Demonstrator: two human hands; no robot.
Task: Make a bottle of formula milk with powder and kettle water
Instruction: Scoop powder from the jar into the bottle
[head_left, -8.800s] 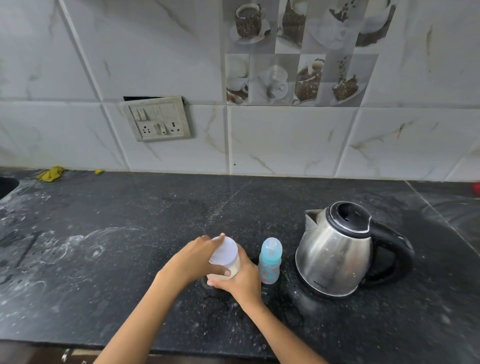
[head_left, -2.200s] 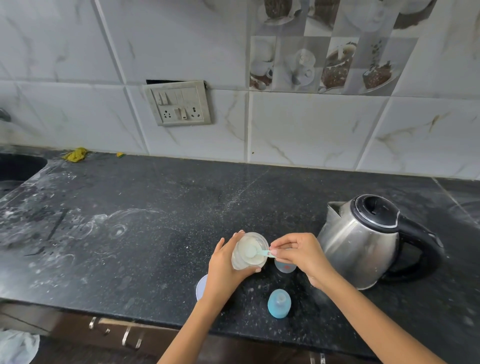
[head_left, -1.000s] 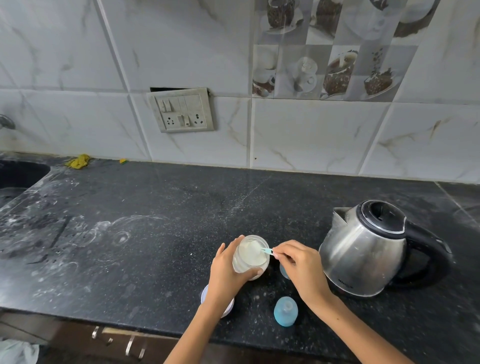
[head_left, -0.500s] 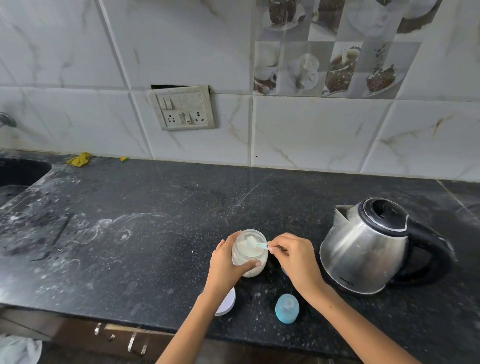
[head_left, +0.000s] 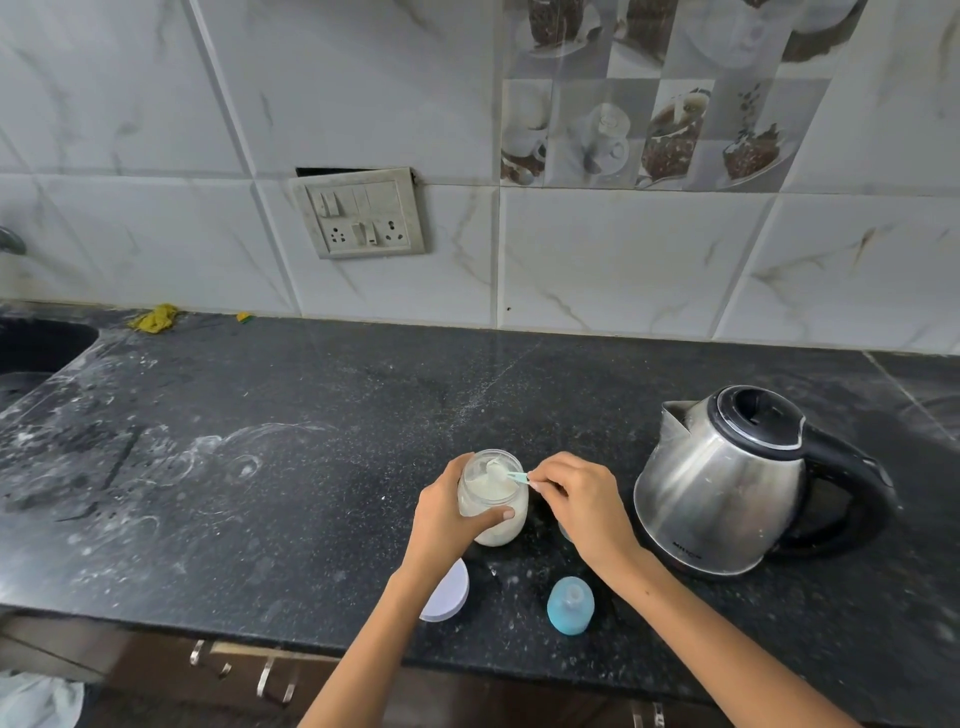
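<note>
- Your left hand (head_left: 447, 514) is wrapped around the open powder jar (head_left: 493, 499), which stands on the black counter (head_left: 291, 467).
- Your right hand (head_left: 582, 499) pinches the handle of a pale blue scoop (head_left: 511, 475), its bowl dipped in the powder.
- The bottle is almost wholly hidden behind your right hand.
- The blue bottle cap (head_left: 570, 605) and white jar lid (head_left: 447, 597) lie near the counter's front edge.
- The steel kettle (head_left: 727, 483) stands to the right, apart from your hands.

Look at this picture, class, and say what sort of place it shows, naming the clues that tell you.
Most likely a home kitchen. A dark stone counter runs along a tiled wall with pictures of coffee cups, a steel electric kettle stands on it, and a sink edge shows at far left.
</note>
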